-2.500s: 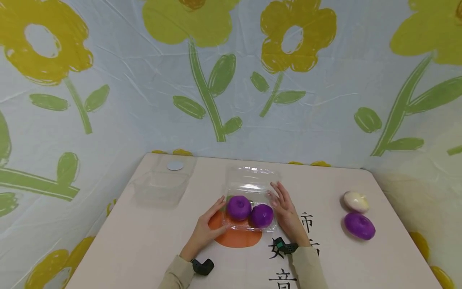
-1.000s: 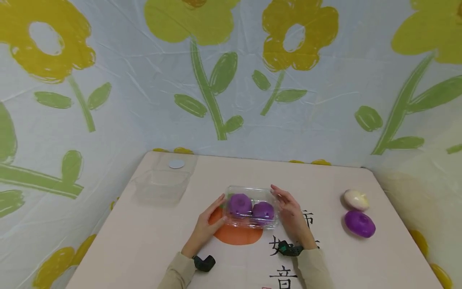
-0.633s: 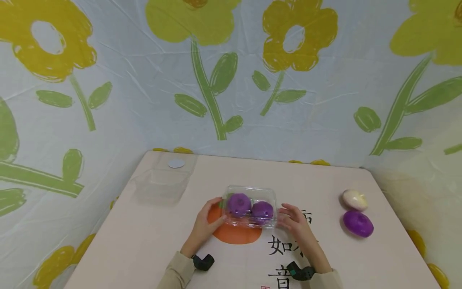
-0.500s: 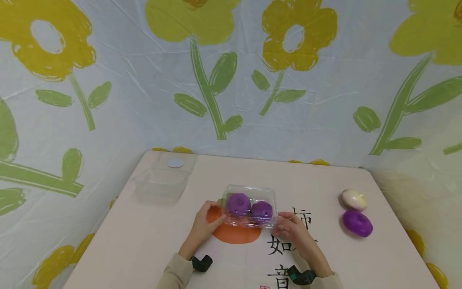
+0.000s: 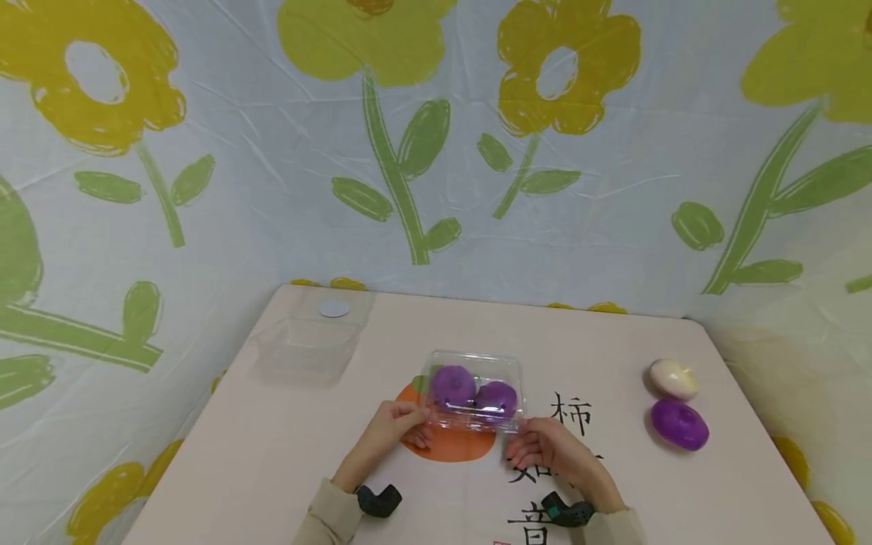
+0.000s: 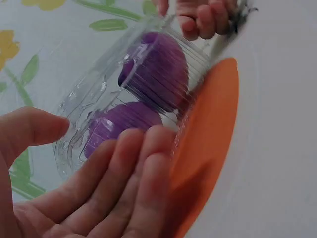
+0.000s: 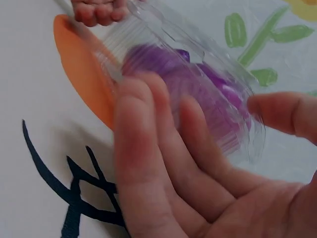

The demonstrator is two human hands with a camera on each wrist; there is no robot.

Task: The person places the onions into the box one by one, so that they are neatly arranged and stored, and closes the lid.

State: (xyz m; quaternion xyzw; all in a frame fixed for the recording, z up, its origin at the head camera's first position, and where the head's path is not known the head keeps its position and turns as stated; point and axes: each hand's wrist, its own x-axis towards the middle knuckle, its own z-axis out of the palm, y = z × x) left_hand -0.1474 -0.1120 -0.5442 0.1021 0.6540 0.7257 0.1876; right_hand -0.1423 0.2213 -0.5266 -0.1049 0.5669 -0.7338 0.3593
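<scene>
A clear plastic clamshell box (image 5: 471, 355) stands in the middle of the table, its lid down. Two round purple onion-like vegetables (image 5: 453, 386) show through the lid side by side. At the near left corner, my left hand (image 5: 388, 433) pinches the rim, thumb on top and fingers curled below. My right hand (image 5: 557, 448) pinches the near right corner the same way. In the left wrist view, the left thumb (image 6: 44, 128) touches the rim of the lid. The right wrist view has the right thumb (image 7: 277, 111) on the rim, with the fingers along the front wall.
A second clear container (image 5: 303, 356) stands open at the back left, with a white round sticker (image 5: 334, 309) on its lid. At the right lie a white onion-like vegetable (image 5: 673, 379) and another purple one (image 5: 680, 425). A printed orange fruit (image 5: 450, 446) and black characters mark the tabletop.
The box's lid has come down over the two purple vegetables. Both hands have slid from the sides to the near corners, their fingers now curled at the front rim.
</scene>
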